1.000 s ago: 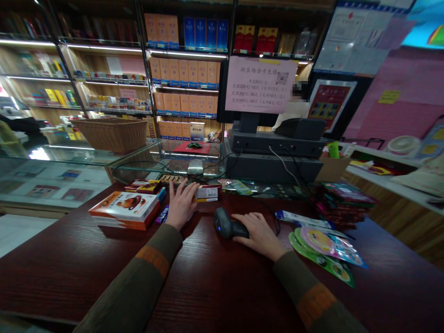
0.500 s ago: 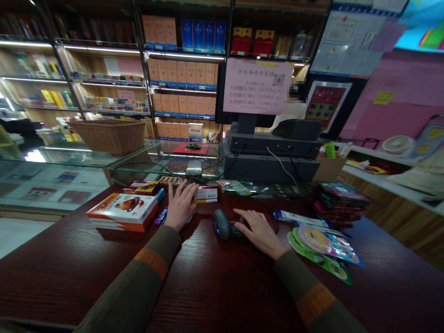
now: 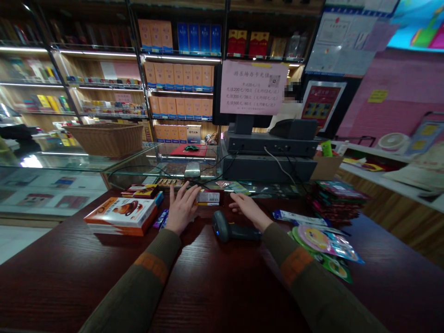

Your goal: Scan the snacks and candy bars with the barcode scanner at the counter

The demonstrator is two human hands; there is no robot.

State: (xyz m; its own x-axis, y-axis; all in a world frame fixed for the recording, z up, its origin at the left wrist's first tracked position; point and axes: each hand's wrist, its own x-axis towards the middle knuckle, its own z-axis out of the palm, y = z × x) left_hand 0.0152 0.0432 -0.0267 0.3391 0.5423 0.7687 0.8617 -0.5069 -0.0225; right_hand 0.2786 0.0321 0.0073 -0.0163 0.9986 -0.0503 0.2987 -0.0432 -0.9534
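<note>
My left hand [image 3: 181, 208] lies flat with fingers spread on the dark wooden counter [image 3: 215, 286], its fingertips against a small red packet with a white label [image 3: 208, 198]. My right hand [image 3: 245, 206] is stretched out, open, close to the right end of that packet and holding nothing. A dark handheld barcode scanner [image 3: 231, 228] lies on the counter just below my right hand, apart from it. An orange and white snack box [image 3: 120, 215] sits to the left of my left hand.
Colourful flat packets [image 3: 326, 245] lie at the right, with a stack of dark packs [image 3: 338, 196] behind them. A black register with a screen and pink notice [image 3: 255, 88] stands beyond. A glass display case [image 3: 69, 166] carries a wicker basket [image 3: 107, 138]. Shelves of boxes fill the back.
My right hand has let go of the scanner and moved forward toward the red packet. The scanner stays lying on the counter. My left hand has hardly moved.
</note>
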